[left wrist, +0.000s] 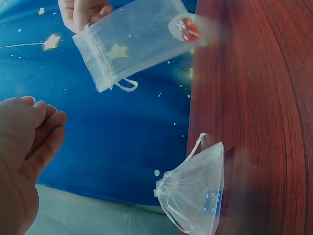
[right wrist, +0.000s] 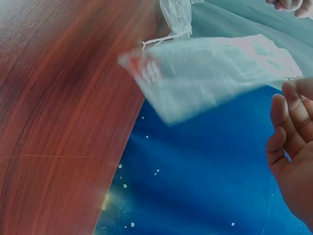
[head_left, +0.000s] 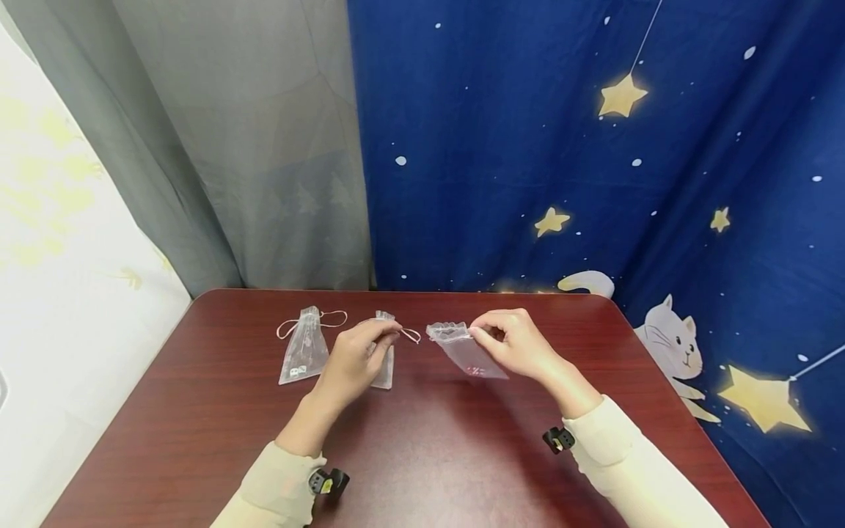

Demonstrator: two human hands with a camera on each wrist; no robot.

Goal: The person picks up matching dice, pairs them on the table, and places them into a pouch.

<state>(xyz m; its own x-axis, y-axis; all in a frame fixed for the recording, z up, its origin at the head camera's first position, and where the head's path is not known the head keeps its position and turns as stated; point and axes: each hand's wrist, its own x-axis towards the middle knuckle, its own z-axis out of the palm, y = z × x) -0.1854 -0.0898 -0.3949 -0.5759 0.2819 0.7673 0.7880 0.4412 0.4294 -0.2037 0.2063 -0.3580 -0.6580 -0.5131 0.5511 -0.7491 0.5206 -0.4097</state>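
Note:
My right hand (head_left: 518, 341) pinches the top edge of a sheer white drawstring bag (head_left: 472, 352), raised above the table and tilted. Small red pieces with white marks, like dice, lie in its lower end, and a cord loop dangles from its neck in the left wrist view. My left hand (head_left: 356, 359) hovers over a second sheer bag (head_left: 383, 378), partly covering it. Its fingers are loosely bent, with nothing seen between them in the left wrist view. A bag with blue contents (left wrist: 200, 196) lies below that hand there, its neck gathered.
Further left on the reddish-brown table (head_left: 436, 455) lies another sheer bag (head_left: 306, 348), cords spread, with small white pieces inside. Behind the table's far edge hang a grey curtain (head_left: 284, 147) and a blue starry curtain (head_left: 475, 147).

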